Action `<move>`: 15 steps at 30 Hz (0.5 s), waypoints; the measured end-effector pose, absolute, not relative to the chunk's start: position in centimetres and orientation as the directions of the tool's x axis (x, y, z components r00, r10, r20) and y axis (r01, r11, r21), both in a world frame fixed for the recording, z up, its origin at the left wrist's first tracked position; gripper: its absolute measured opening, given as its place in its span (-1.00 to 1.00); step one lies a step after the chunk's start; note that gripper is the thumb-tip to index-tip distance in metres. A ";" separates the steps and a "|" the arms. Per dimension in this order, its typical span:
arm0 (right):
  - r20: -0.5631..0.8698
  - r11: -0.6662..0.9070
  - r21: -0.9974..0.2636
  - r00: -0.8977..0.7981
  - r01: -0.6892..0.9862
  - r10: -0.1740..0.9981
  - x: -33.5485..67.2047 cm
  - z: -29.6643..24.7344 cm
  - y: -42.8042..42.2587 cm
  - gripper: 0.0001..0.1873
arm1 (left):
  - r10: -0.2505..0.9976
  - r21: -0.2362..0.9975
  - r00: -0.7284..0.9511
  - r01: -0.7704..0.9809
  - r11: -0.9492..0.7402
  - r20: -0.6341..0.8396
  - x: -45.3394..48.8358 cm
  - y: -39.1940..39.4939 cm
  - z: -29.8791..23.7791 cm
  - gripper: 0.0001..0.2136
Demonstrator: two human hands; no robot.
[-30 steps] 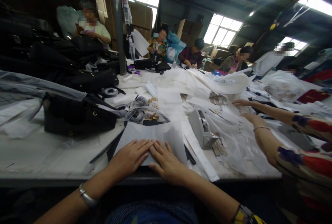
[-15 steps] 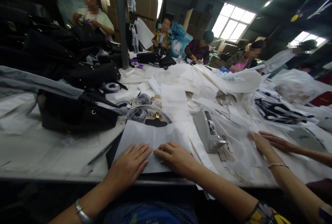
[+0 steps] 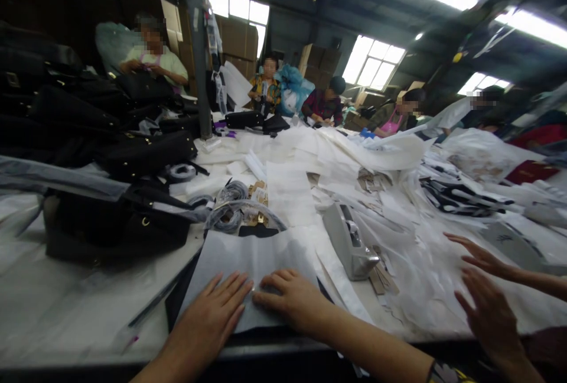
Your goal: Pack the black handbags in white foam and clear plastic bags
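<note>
A whitish translucent sheet (image 3: 266, 250) lies over a black handbag (image 3: 175, 300) at the table's front edge; dark parts of the bag show at its sides. My left hand (image 3: 217, 306) rests flat on the sheet, fingers stretched out. Close beside it, my right hand (image 3: 292, 300) also lies on the sheet with its fingers spread and slightly bent. Just beyond the sheet are a clear-wrapped bag handle (image 3: 245, 208) and a gold clasp (image 3: 260, 217). A grey tape dispenser (image 3: 349, 241) stands to the right of my right hand.
Black handbags (image 3: 115, 223) are piled at the left by a metal post (image 3: 201, 75). White paper sheets (image 3: 290, 194) cover the middle. At the right, a co-worker's two hands (image 3: 487, 306) hover above thin plastic film (image 3: 425, 288). Several other people work across the table.
The view has tilted up, so the table sits lower in the picture. My hands stay on the sheet. The co-worker's hands at the right have lifted and moved apart.
</note>
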State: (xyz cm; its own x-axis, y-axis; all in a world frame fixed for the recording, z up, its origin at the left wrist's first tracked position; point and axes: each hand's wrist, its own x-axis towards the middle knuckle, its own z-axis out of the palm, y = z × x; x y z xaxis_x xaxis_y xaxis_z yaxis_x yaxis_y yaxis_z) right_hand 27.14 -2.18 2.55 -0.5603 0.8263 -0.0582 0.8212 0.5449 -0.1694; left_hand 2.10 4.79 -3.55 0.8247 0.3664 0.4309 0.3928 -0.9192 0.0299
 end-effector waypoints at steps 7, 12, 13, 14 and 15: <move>-0.111 0.492 -0.385 -0.568 0.781 0.815 27.3 2.5 -2.8 -0.42 | 0.344 -0.009 0.899 0.360 -0.933 0.272 2.1 5.9 -2.6 -0.55; -0.116 0.400 -0.513 -0.523 0.759 0.844 25.1 7.5 2.7 -0.70 | 0.396 0.088 0.893 0.386 -0.918 0.215 1.6 5.3 -0.8 -0.51; -0.028 0.404 -0.536 -0.494 0.741 0.869 23.5 9.1 4.7 -0.71 | 0.405 0.085 0.888 0.396 -0.914 0.220 1.6 5.2 -0.7 -0.51; 0.134 0.450 -0.556 -0.459 0.699 0.878 21.4 10.7 6.8 -0.71 | 0.407 0.076 0.884 0.400 -0.913 0.229 1.6 5.1 -0.8 -0.52; 0.272 0.518 -0.553 -0.447 0.652 0.852 18.8 12.3 9.0 -0.63 | 0.401 0.062 0.884 0.398 -0.915 0.241 1.6 5.1 -1.0 -0.53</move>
